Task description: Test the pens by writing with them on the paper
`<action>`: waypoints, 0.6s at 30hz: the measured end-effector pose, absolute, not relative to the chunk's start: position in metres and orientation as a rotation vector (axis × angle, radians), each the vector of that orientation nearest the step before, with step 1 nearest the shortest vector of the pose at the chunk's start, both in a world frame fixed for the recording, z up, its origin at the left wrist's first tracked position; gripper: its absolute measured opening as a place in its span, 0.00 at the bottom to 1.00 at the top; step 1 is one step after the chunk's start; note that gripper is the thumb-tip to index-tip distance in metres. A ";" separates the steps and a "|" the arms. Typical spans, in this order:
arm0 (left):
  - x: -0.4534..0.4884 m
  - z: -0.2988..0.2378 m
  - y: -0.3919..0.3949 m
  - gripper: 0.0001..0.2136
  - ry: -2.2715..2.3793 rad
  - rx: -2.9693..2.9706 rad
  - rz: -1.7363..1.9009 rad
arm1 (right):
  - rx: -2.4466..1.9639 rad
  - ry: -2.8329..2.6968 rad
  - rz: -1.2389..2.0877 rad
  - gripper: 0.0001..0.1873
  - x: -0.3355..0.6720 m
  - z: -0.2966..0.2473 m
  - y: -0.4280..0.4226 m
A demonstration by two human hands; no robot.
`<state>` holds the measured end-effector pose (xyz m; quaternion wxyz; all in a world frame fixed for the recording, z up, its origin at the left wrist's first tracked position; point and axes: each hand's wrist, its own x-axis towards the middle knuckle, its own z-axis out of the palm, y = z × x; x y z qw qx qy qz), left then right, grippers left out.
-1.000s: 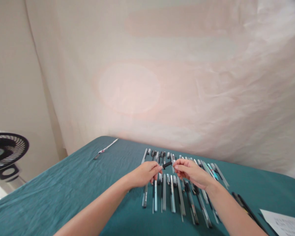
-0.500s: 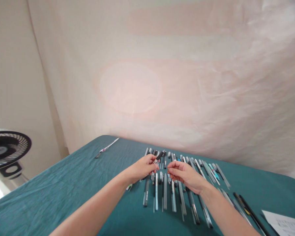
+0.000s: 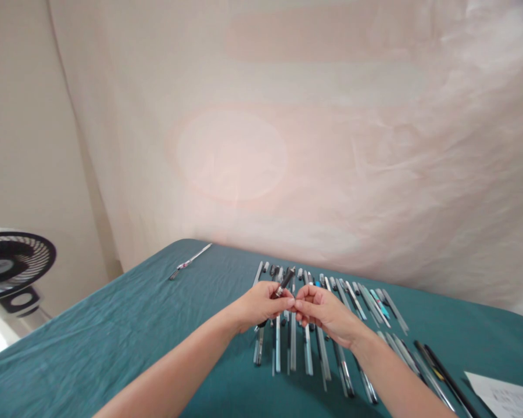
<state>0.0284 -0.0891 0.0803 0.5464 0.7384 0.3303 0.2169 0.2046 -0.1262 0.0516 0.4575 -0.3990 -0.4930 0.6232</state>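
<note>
My left hand [image 3: 259, 305] is closed around a black pen [image 3: 286, 281] with a silvery section, its upper end slanting up to the right. The lower part of the pen passes behind my fingers, and a dark end shows below the hand. My right hand [image 3: 325, 310] is pinched, thumb against fingers, and its fingertips meet those of my left hand. Whatever sits between the right fingertips is too small to make out. Beneath both hands lie pens and clear pen parts in two rows, including a clear tube [image 3: 293, 342] and a black-tipped pen [image 3: 343, 371].
At the far left of the green cloth [image 3: 157, 337] lies a single slim pen [image 3: 190, 261]. Darker pens [image 3: 444, 377] and a printed white sheet [image 3: 505, 395] are at the right. A black fan [image 3: 17, 264] stands off the table's left side. Behind hangs a pale curtain [image 3: 244, 145].
My hands have come together, so the fingertips that were apart now touch. The pen in my left hand has turned a little more upright.
</note>
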 end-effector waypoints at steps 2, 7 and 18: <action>0.028 0.079 -0.088 0.16 0.755 1.761 0.518 | -0.972 -1.199 1.550 0.16 0.205 0.050 -0.125; 0.029 0.074 -0.085 0.17 0.800 1.840 0.529 | -0.966 -1.181 1.577 0.15 0.204 0.049 -0.126; 0.003 0.079 -0.051 0.13 1.076 2.082 0.582 | -1.032 -1.170 1.456 0.14 0.201 0.047 -0.124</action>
